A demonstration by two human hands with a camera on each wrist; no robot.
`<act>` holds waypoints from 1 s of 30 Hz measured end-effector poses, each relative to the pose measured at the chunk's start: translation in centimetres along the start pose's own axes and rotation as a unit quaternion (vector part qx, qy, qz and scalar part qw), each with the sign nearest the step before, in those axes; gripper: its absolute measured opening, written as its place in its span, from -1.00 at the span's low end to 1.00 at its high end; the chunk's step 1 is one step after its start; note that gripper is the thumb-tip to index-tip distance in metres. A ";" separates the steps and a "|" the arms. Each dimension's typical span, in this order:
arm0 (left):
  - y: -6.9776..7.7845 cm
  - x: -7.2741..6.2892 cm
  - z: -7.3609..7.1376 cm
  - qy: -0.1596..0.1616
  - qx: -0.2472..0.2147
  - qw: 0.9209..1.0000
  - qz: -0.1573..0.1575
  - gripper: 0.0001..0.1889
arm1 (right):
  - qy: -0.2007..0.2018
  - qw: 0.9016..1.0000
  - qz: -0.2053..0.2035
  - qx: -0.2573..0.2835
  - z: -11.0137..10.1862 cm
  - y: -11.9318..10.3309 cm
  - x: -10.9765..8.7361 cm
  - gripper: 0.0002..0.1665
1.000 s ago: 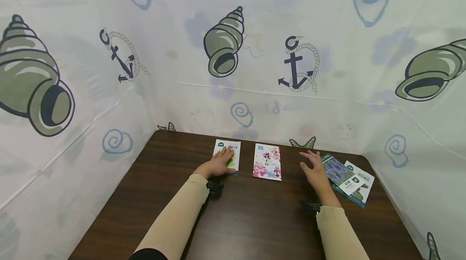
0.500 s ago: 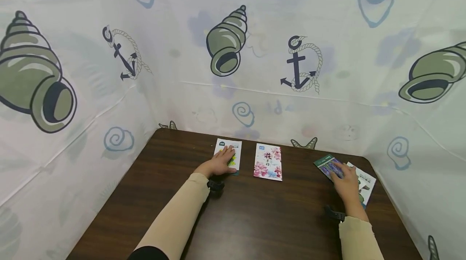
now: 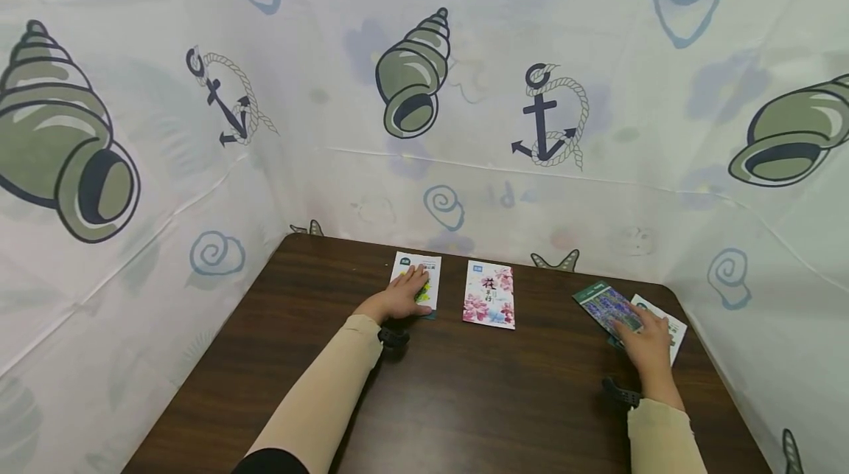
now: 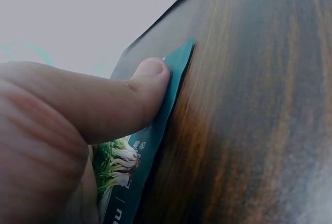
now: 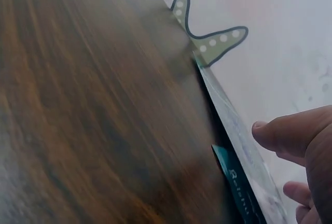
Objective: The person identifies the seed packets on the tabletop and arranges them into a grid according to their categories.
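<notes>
My left hand [image 3: 398, 297] lies with its fingers spread over a white seed packet [image 3: 406, 260] with yellow flowers. In the left wrist view the thumb rests along the teal edge [image 4: 150, 151] of the packet, near a printed picture of rooted green plants. My right hand [image 3: 646, 345] is over a seed packet with purple flowers [image 3: 603, 304], its fingers loosely bent across the lower part. In the right wrist view the thumb stands above this packet [image 5: 228, 110]. A white seed packet [image 3: 676, 330] lies partly underneath, with its teal strip [image 5: 236, 182] showing.
A white seed packet with pink blossoms [image 3: 488, 295] lies between the hands. The dark wooden table [image 3: 464, 415] ends at a patterned cloth wall [image 3: 318, 186] at the back and sides. Black camera straps [image 3: 393, 339] circle both wrists.
My right hand has moved to the right, from beside the purple-flower packet to over it, then slid slightly toward its near end. My left hand stays on its packet.
</notes>
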State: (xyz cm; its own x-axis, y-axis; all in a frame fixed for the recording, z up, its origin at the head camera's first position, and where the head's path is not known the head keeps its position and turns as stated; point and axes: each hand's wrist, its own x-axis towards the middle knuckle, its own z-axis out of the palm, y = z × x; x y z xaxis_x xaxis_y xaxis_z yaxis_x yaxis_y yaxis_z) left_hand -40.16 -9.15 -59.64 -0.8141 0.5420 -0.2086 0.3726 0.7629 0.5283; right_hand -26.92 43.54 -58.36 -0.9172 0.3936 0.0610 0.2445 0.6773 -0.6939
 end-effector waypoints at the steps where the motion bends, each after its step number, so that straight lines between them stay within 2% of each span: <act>1: 0.0 0.0 0.0 0.000 0.000 1.000 0.001 0.06 | 0.003 1.000 0.002 -0.002 0.0 0.1 0.0 -0.16; 9: -0.2 -0.1 0.0 0.007 -0.001 1.000 0.011 0.06 | 0.017 0.999 0.007 -0.042 0.5 0.3 -0.1 -0.10; 14: -0.5 0.3 0.2 0.005 0.007 1.000 0.002 0.07 | 0.004 0.997 0.015 -0.078 1.1 0.3 -0.3 -0.04; 20: -1.0 0.8 0.4 0.005 0.015 1.000 -0.006 0.08 | 0.003 0.997 0.009 -0.083 1.2 0.3 -0.3 0.01; 25: -0.7 0.3 0.2 0.004 0.018 1.000 0.004 0.05 | 0.007 0.996 -0.012 -0.083 1.1 0.5 -0.5 0.03; 30: -0.3 -0.2 0.0 0.003 0.002 1.000 0.007 0.05 | -0.004 0.996 -0.001 -0.090 1.0 0.4 -0.7 0.07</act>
State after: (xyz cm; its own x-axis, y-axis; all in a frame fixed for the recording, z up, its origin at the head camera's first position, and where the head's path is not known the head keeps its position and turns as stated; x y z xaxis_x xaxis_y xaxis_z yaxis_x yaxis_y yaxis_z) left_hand -40.08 -9.46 -59.73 -0.8114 0.5505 -0.1963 0.3856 0.7566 0.5281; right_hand -26.47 42.88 -59.39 -0.9204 0.3871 0.0560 0.2941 0.7793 -0.5533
